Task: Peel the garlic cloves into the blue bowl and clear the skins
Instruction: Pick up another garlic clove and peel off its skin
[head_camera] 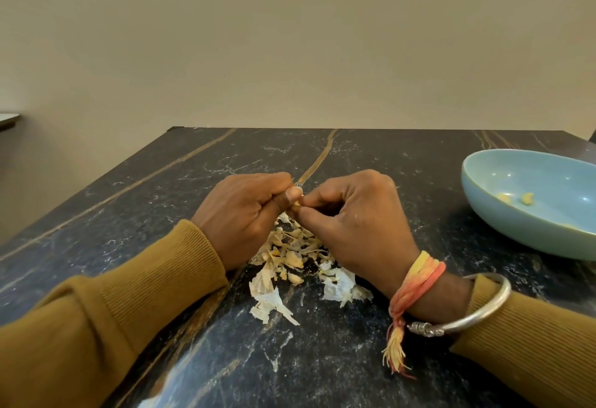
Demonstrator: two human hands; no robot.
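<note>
I'm seeing left hand (245,214) and right hand (354,220) both curled tight, pinching one garlic clove (296,206) between them, hovering over the skins (290,256). Blue bowl (503,227) is sitting well off rightward; right hand is lying nearer it.

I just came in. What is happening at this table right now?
A person is peeling garlic at a dark marble table. The left hand and right hand pinch one small garlic clove between them, above a pile of skins on the table. The blue bowl stands to the right, holding a few peeled pieces.
</note>
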